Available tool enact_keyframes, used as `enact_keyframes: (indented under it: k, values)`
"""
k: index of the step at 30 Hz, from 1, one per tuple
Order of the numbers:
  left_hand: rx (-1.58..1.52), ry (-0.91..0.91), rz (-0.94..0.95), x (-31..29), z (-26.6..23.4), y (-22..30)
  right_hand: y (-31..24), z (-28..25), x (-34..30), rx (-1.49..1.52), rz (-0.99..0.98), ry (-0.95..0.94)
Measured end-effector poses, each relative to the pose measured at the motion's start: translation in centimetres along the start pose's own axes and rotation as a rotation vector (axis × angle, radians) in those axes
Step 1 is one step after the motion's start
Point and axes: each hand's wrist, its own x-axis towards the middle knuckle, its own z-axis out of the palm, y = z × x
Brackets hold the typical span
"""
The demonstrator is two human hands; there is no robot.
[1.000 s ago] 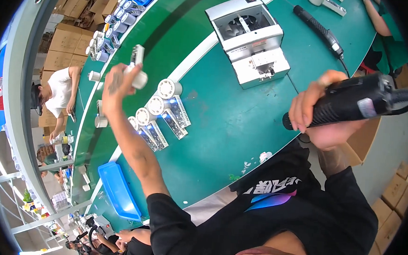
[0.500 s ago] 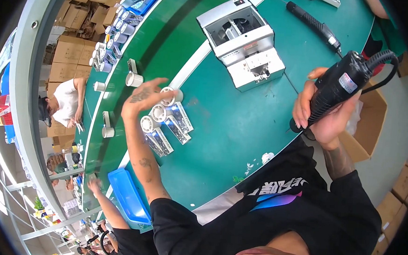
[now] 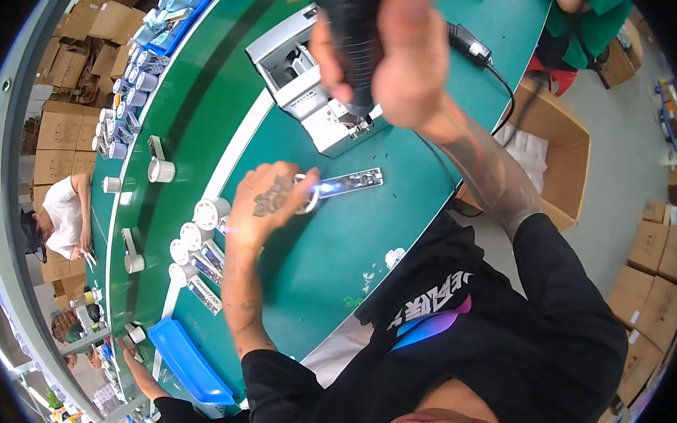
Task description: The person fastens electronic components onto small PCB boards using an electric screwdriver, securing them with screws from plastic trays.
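My left hand (image 3: 268, 198) is closed around the white round head of a device with an exposed circuit-board handle (image 3: 353, 183), holding it at the green table. A bluish light glows on the board. My right hand (image 3: 413, 65) grips a black electric screwdriver (image 3: 353, 38), raised and pointing down. In the picture its lower end overlaps the front of a silver screw feeder (image 3: 324, 129); I cannot tell whether they touch. Left of my left forearm lie several similar white devices (image 3: 191, 236), heads to the left.
A second black electric screwdriver (image 3: 470, 44) with a cable lies at the far right. More devices (image 3: 162, 171) sit on the green conveyor belt. A blue tray (image 3: 190, 361) stands at left, near another person's arm (image 3: 145, 376). A cardboard box (image 3: 563, 155) stands on the right.
My right hand has swung the screwdriver leftward to the screw feeder. My left hand has taken one device and brought it right, away from the others. The whole view has shifted.
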Motion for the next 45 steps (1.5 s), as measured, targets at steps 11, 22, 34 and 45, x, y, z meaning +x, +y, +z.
enact_keyframes:
  k: [11, 22, 34, 45]
  values:
    - [0.316, 0.317, 0.077, -3.4, 1.5, 4.1, 2.2, 1.1, -2.3, -0.003, 0.070, -0.075]
    - [0.161, 0.436, 0.451, -1.4, 5.4, 4.1, 0.2, 0.1, -5.5, -0.165, 0.306, 0.001]
    - [-0.066, 0.445, 0.433, -1.0, 5.2, 4.0, 0.9, -0.1, -7.1, -0.079, 0.381, 0.072]
    - [-0.041, 0.429, 0.425, -1.1, 4.8, 4.2, 0.7, -0.2, -7.4, -0.043, 0.442, 0.120]
